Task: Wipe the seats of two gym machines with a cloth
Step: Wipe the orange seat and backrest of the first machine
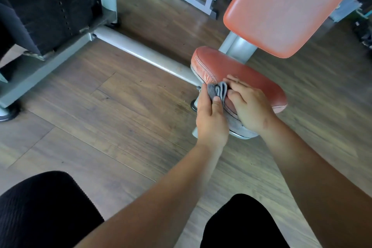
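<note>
The rounded leather seat pad (247, 74) is reddish-brown with pale stitching; the long padded backrest (291, 6) at one o'clock is a lighter orange-red. The folded towelling cloth (218, 90) is ribbed grey, and the plank floor (100, 106) is brown wood-grain.

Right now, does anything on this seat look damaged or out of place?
Yes: the seat looks scuffed and cracked along the stitched seam at its left edge, paler than the rest. The cloth is bunched in the left hand beside it. No spill visible.

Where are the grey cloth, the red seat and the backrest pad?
grey cloth (218, 91): head view, its bunched folds.
red seat (243, 71): head view, bare top surface.
backrest pad (285, 6): head view, middle of its face.
</note>
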